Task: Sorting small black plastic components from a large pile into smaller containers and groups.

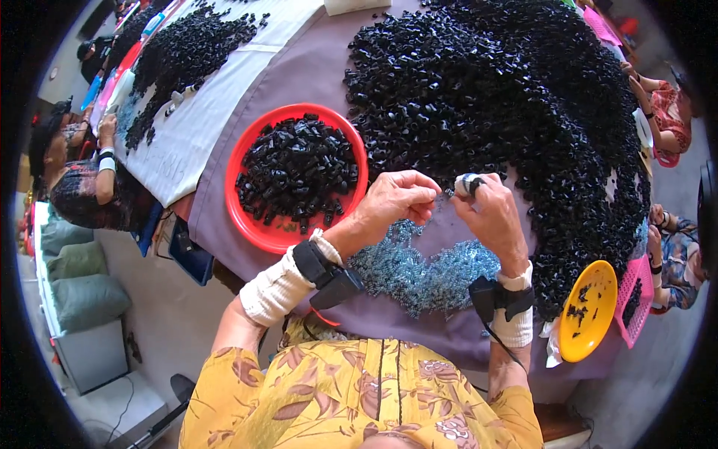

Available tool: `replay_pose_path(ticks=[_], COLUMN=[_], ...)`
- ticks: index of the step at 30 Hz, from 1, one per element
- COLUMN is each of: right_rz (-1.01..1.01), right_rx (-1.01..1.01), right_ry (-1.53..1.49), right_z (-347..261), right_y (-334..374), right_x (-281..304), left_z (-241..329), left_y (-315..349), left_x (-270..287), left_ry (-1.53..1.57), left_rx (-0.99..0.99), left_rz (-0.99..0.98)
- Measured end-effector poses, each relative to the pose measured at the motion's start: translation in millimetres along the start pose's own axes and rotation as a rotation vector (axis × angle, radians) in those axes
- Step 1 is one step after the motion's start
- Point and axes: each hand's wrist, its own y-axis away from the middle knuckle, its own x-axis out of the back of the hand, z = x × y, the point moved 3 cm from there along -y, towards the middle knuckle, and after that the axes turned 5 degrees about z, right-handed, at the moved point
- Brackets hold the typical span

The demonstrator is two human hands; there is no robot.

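My left hand (396, 200) is closed, its thumb and fingertips pressed together just right of a red plastic bowl (234, 202). My right hand (490, 221) faces it with curled fingers, and one finger carries a whitish wrap with a dark band (469, 185). A narrow gap lies between the two hands. Whatever the fingertips pinch is too small to name. Short black plastic pieces (299, 165) fill the red bowl. Below my hands spreads a heap of tiny bluish, shiny pieces (426, 273). A large mound of black plastic pieces (479, 90) rises just beyond them.
A purple-grey cloth (262, 82) covers the table. At right are a yellow oval plate (606, 314) with a few black bits and a pink basket (636, 299). Another black pile (187, 45) lies on white cloth at left. Several people sit around the tables.
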Motion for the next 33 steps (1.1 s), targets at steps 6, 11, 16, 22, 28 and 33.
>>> replay_pose_path(ticks=[6,11,16,22,28,33], right_rz=[-0.039,-0.053,0.085,-0.043,-0.013,0.048], right_rx=[0.241,0.253,0.173,-0.272,-0.246,-0.174], right_ry=[0.167,0.168,0.017,-0.239,-0.254,-0.133], right_z=[-18.8,-18.8,-7.5,12.3,9.0,2.1], right_y=[-9.8,-10.2,-8.8,0.5,0.4,1.7], right_x=[3.8,5.3,9.0,-3.7,-5.0,0.0], left_z=[2.7,5.7,13.5,16.8,18.5,13.3], left_y=[-3.5,-4.2,-1.9,-1.1,-1.8,-4.5], left_x=[-5.3,-7.2,-8.9,-13.1,-16.6,-13.2], left_ry=[-0.113,-0.108,-0.068,-0.095,-0.152,-0.063], left_rx=[-0.042,-0.026,-0.059,-0.159,-0.207,-0.132], left_rz=[-0.104,-0.081,-0.020,-0.003,-0.002,0.019])
